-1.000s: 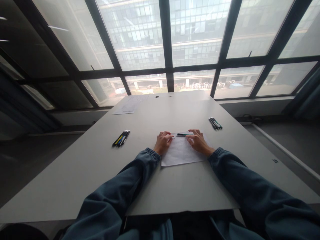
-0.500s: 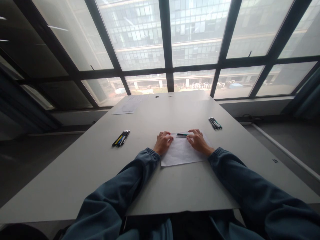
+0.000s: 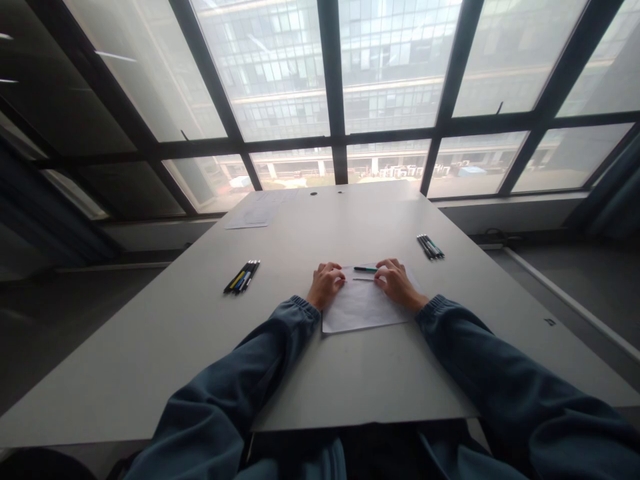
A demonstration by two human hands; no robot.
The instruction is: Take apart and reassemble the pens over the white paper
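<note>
A white sheet of paper (image 3: pixel 363 307) lies on the grey table (image 3: pixel 300 240) in front of me. A green pen (image 3: pixel 365 269) lies across its far edge. Just below it a thin dark rod (image 3: pixel 363 279) stretches between my hands. My left hand (image 3: pixel 326 283) rests on the sheet's left side with its fingers curled; whether they hold anything is hidden. My right hand (image 3: pixel 399 283) sits on the right side, fingers pinched at the right ends of the pen and the rod.
A bundle of pens (image 3: pixel 243 276) lies to the left and another bundle of pens (image 3: pixel 431 246) to the right. More sheets of paper (image 3: pixel 257 213) lie at the far left of the table, near two round holes. Large windows stand behind the table.
The thin rod now shows below the green pen, where only the pen was seen before. Both hands have stayed almost in place.
</note>
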